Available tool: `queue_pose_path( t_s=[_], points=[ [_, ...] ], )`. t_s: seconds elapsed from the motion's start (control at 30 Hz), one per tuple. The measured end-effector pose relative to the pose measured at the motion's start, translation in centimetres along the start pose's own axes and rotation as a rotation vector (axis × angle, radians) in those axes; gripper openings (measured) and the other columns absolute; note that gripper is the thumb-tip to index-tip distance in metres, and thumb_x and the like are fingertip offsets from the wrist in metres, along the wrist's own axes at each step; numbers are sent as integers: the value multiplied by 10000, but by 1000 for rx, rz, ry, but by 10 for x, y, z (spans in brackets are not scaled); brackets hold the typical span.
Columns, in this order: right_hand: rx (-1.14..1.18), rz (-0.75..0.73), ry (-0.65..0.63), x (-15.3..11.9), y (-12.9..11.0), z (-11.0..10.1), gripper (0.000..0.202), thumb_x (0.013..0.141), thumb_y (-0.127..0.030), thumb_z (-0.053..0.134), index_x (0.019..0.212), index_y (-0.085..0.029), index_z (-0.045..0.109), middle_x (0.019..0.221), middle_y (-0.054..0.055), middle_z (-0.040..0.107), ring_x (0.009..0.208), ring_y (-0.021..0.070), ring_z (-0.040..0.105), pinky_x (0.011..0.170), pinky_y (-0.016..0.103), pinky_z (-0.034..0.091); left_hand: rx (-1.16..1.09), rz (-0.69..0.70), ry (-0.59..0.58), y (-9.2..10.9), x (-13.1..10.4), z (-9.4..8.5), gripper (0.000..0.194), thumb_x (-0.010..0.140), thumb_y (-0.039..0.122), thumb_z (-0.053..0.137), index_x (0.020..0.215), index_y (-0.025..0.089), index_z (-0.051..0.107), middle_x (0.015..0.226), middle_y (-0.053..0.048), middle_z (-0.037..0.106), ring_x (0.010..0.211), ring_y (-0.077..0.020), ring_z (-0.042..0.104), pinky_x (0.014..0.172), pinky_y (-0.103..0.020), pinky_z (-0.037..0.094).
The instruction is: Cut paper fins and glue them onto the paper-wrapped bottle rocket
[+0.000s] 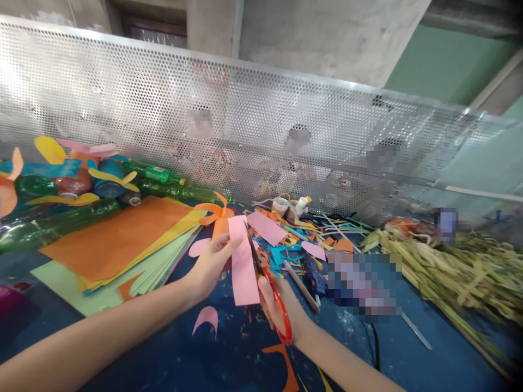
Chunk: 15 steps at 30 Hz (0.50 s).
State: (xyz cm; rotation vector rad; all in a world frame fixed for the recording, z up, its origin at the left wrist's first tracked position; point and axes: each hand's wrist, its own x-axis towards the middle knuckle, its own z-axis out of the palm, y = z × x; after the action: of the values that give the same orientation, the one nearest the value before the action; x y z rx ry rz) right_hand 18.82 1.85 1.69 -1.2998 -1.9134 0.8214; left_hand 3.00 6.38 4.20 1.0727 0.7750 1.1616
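My left hand point(214, 264) pinches the left edge of an upright strip of pink paper point(245, 272) near its top. My right hand point(281, 307) grips the red handles of a pair of scissors point(280, 305). The dark blades point up and left and lie against the strip's upper right part; whether they are apart is hard to tell. A curved pink scrap point(206, 320) lies on the dark blue table point(163, 348) below my left hand. Behind the strip stands an orange paper shape point(222, 223) with curled petals, and another pink piece point(267, 227) lies to its right.
Stacked coloured sheets point(118, 234) and green plastic bottles point(61, 223) are at the left. Paper scraps point(290, 253), a brown stick point(301, 286) and cups point(280, 206) lie beyond my right hand. Dried husks point(449, 272) cover the right side. A perforated metal panel point(245, 120) stands behind.
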Motion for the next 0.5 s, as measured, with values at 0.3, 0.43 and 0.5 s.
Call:
queue_pose_path(
  t_s=[0.3, 0.43, 0.5],
  points=[
    [182, 81, -47, -1, -1, 4, 592, 852, -671, 231, 599, -188, 460, 590, 44, 540, 544, 159, 584, 538, 273, 504, 14, -11, -2, -1, 4, -4, 290, 740, 433, 648, 785, 149, 615, 649, 8, 597, 519, -79, 515, 493, -193, 392],
    [88, -27, -60, -1, -8, -2, 569, 888, -615, 227, 608, -207, 507, 577, 38, 556, 573, 178, 580, 571, 278, 481, 55, -8, -7, -6, 1, -2, 297, 748, 441, 636, 766, 149, 585, 637, 12, 575, 515, -82, 506, 485, -198, 372],
    [56, -48, -40, -1, -7, -2, 566, 904, -592, 204, 630, -214, 524, 573, 34, 553, 566, 178, 569, 551, 272, 464, 102, 22, -11, -7, 0, -2, 304, 762, 451, 618, 746, 152, 568, 599, 32, 539, 476, -67, 453, 452, -189, 318]
  ],
)
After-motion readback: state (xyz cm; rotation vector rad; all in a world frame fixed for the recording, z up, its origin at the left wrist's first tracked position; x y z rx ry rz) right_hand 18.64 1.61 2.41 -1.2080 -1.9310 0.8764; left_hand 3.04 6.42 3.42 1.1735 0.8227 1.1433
